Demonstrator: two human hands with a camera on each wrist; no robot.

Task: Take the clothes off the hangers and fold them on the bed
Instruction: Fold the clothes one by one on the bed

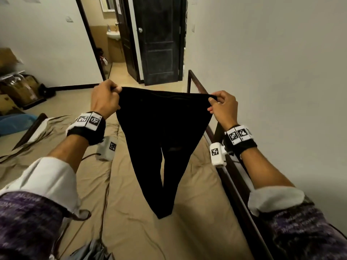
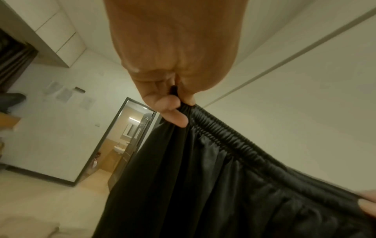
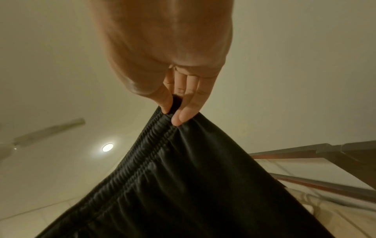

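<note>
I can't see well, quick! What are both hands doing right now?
Left hand: closed, pinching one end of the black pants' waistband.
Right hand: closed, pinching the other end of the waistband.

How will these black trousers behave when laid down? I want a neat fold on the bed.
Probably floppy: the black trousers hang limp from the left hand and right hand. Possibly slippery, given the sheen. The gathered waistband will likely bunch once released.
</note>
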